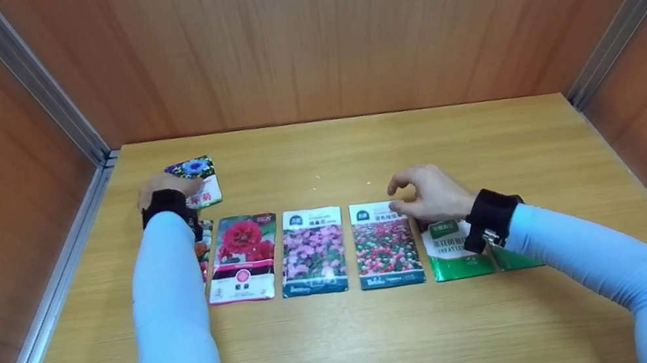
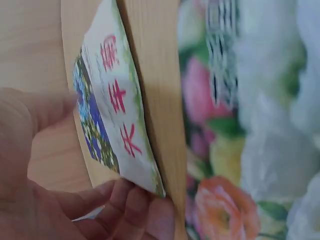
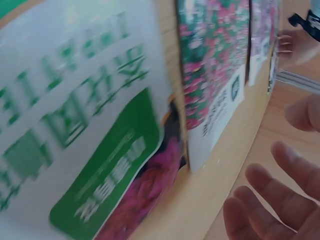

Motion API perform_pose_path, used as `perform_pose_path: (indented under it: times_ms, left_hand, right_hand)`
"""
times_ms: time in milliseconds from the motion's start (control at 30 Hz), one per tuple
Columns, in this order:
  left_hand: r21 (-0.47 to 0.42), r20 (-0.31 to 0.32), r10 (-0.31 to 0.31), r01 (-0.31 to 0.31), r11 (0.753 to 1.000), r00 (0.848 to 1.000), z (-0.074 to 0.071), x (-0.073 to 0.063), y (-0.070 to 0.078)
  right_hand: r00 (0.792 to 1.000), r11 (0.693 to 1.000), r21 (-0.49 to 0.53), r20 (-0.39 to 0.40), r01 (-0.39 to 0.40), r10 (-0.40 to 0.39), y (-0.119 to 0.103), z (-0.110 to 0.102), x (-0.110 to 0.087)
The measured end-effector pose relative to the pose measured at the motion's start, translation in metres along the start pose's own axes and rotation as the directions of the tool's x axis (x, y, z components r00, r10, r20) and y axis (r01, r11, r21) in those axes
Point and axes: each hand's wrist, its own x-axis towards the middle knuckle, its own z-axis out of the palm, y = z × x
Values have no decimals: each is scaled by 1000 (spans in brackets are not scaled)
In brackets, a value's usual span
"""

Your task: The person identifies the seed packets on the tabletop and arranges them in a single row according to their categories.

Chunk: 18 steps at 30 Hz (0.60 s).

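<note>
At the back left, my left hand (image 1: 159,187) holds a blue-flower seed packet (image 1: 207,194) by its side. In the left wrist view, the thumb (image 2: 52,107) is blurred near the flower print of that packet (image 2: 117,95), and curled fingers (image 2: 127,205) meet its edge. My right hand (image 1: 432,192), fingers loosely bent and holding nothing, hovers by the top of a pink-and-red-flower seed packet (image 1: 385,250). Below its wrist lies a green-and-white seed packet (image 1: 457,254); the right wrist view shows its printed face (image 3: 85,100) close up.
A row of packets lies across the table (image 1: 353,349): a red-flower packet (image 1: 242,262), a purple-pink-flower packet (image 1: 311,251), and another green packet (image 1: 513,259) partly under the right forearm. The left arm partly hides an orange-flower packet (image 1: 202,250). Wooden panels (image 1: 297,33) wall the back and sides.
</note>
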Motion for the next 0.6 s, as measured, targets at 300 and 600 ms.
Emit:
perform_pose_path:
  times_ms: [300,600]
  left_hand:
    - [-78,-7,78,-79,994,997,10,3,-2]
    - [-270,28,261,-244,932,965,25,-24,36]
  right_hand:
    - [992,951,288,-14,-113,122,-2,2,21]
    - [977,819,539,32,-194,211,-6,1,35]
